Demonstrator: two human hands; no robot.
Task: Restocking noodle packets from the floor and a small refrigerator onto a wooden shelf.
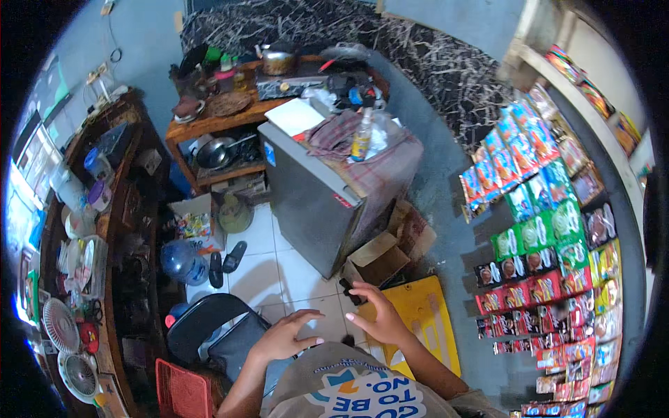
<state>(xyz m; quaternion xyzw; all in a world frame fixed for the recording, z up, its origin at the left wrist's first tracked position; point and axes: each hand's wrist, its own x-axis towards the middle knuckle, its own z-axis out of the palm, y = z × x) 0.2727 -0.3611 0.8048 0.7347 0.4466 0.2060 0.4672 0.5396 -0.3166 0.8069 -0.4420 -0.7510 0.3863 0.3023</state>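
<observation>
My left hand (286, 336) is raised in front of my shirt, fingers apart, holding nothing. To its right my right hand (377, 315) is held up too, its thumb and fingers apart and nothing between them. A gap lies between the two hands, with the white tiled floor (303, 285) below. A black folding chair (209, 318) is beside my left hand. Beneath my right hand a yellow panel (434, 318) lies low by the wall. Beyond the hands stands a grey refrigerator (308, 204), with a checked cloth (334, 133) and a spray bottle (361, 136) on top.
Strips of sachets (538, 287) hang on the right wall. An open cardboard box (379, 258) sits beside the refrigerator. A wooden shelf unit (112, 224) lines the left, near a large water bottle (180, 261), black sandals (234, 257) and a red basket (180, 392). A kettle (278, 61) stands behind.
</observation>
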